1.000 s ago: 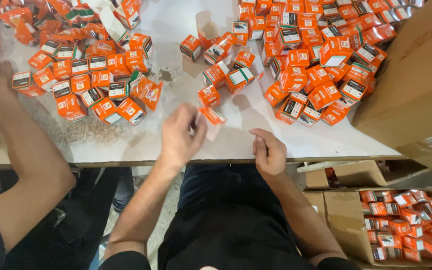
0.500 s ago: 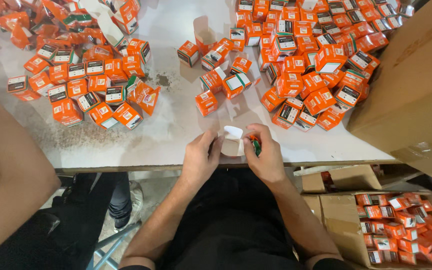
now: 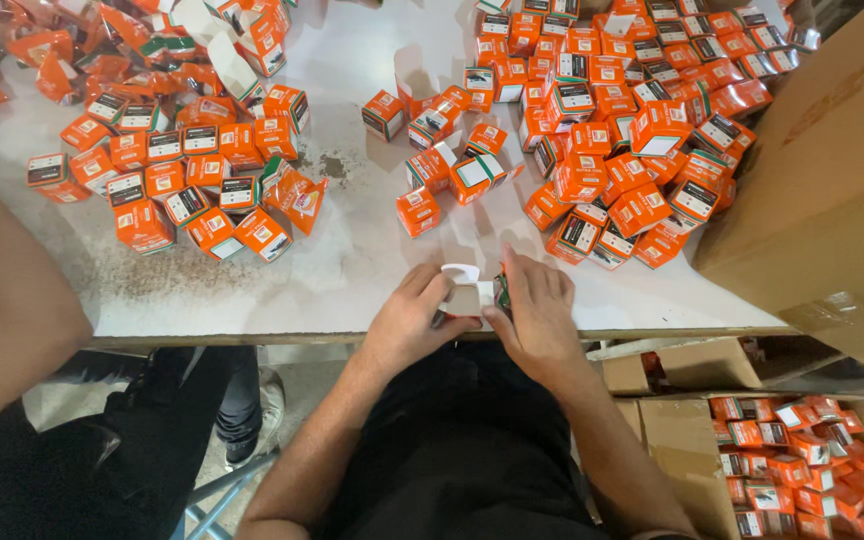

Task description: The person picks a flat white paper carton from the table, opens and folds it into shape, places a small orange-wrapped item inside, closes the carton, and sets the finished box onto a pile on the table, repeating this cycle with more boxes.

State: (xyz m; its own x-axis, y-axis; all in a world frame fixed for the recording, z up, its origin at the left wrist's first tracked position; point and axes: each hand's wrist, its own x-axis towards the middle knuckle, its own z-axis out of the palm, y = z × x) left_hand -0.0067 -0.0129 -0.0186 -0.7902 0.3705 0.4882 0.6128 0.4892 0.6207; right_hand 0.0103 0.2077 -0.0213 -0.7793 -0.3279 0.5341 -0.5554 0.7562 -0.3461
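White small cardboard box with its flap up, held at the near edge of the pale surface.
Left hand and right hand pinch it between them; the right perhaps grips something dark too.

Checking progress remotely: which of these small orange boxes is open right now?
The small box held between the left hand and right hand at the table edge; its white flap stands up, unlike the loose closed ones nearby.

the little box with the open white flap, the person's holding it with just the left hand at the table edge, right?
Not quite: both hands hold it. The left hand and the right hand grip the small box between them at the edge of the white table, as the head view shows.
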